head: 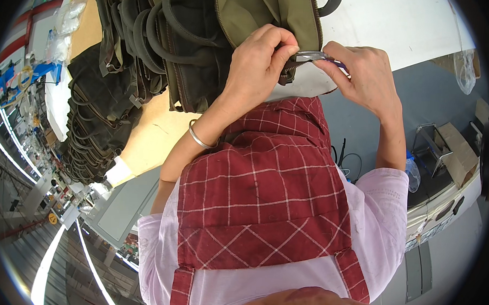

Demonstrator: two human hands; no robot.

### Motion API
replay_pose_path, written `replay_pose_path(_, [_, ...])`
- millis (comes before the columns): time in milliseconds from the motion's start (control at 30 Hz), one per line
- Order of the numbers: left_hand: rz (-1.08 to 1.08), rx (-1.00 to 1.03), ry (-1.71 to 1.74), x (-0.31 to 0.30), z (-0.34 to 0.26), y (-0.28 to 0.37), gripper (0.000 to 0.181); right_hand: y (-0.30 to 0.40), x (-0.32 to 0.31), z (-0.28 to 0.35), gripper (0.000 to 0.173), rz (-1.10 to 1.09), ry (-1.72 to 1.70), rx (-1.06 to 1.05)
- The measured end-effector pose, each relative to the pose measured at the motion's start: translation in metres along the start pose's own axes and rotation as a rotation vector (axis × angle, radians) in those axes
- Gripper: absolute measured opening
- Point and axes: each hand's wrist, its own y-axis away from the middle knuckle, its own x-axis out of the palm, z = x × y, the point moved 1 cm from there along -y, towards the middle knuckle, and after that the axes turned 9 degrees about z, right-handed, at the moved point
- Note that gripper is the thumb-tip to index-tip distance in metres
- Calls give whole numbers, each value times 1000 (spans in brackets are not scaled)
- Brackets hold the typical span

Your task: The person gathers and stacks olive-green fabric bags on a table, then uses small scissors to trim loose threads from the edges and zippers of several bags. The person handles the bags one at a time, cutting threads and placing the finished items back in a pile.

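An olive-lined bag [271,10] lies unzipped on the white table in front of me, with its metal zip running down both edges. My left hand [263,57] pinches the near end of the zip between thumb and fingertips. In my right hand [360,73] is a small plier-like cutting tool [312,56] with metal jaws and a dark purple handle. Its jaws point left and meet the spot beside my left fingertips. The zip's end [287,74] hangs below my left hand. Exactly what the jaws grip is hidden by my fingers.
Dark bags with rounded handles [167,38] stand packed together on the left. Another heap of dark bags [100,117] lies farther left on a tan tabletop [153,126]. The white table [369,23] extends right. A cardboard box [457,151] and metal frame [427,140] are at the right.
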Motion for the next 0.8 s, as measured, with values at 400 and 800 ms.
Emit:
replay_pose_path(400, [-54, -32, 317, -8, 10, 6, 16, -1, 26, -12, 33, -52, -675, 180])
replay_pose_path(800, [-115, 276, -134, 6, 8, 3, 10, -4, 70, -2, 23, -136, -1546, 348])
